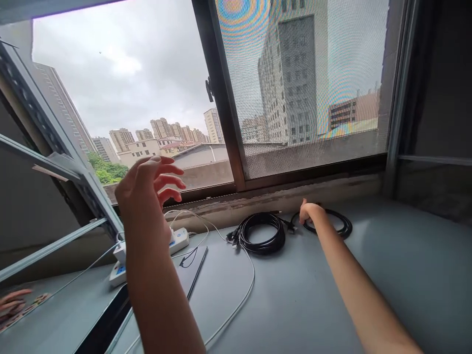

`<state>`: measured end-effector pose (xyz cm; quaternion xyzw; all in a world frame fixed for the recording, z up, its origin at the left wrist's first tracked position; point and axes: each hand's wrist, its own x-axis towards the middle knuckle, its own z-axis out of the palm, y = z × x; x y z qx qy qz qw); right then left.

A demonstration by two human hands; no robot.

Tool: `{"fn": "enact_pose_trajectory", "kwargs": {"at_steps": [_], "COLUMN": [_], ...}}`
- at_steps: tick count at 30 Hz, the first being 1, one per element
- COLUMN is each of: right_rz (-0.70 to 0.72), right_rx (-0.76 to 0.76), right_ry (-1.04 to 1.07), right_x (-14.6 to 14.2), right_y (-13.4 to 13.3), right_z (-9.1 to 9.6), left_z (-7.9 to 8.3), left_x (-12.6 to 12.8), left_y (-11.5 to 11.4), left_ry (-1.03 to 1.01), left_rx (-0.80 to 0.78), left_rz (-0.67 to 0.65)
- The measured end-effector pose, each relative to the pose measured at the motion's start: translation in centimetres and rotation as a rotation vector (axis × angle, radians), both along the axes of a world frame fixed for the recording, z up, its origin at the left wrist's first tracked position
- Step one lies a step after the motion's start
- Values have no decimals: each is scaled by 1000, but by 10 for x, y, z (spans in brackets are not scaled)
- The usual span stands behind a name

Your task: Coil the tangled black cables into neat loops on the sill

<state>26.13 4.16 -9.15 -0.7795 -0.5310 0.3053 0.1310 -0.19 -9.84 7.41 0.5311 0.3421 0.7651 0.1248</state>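
My left hand (151, 182) is raised in front of the window, its fingers loosely curved and apart, holding nothing. At the back of the grey tabletop, my right hand (310, 212) reaches down to the left side of a thin coil of black cable (344, 227). Its thumb sticks up, while the other fingers are mostly hidden, so I cannot tell whether they grip the cable. To the left of that hand lies a thicker coil of black cable (262, 250), with several dark plugs (233, 237) at its left side.
A white power strip (179, 241) with white cords stands behind my left forearm, and another strip (117, 275) is further left. A flat grey panel (197, 268) lies nearby. Metal rack bars (51, 250) cross the left side. Another person's hand (14, 300) shows at far left.
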Motion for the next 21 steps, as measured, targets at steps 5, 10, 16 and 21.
{"fn": "enact_pose_trajectory", "kwargs": {"at_steps": [5, 10, 16, 21], "right_rz": [-31, -59, -165, -309], "right_rx": [-168, -156, 60, 441], "right_ry": [-56, -7, 59, 12], "right_x": [0, 3, 18, 30], "right_y": [4, 5, 1, -12], "right_z": [-7, -9, 9, 37], "left_z": [2, 0, -3, -4], "left_x": [6, 8, 9, 15], "left_y": [1, 2, 5, 3], "left_ry": [-144, -180, -156, -140], "left_rx": [-50, -36, -34, -24], "left_rz": [14, 34, 5, -15]}}
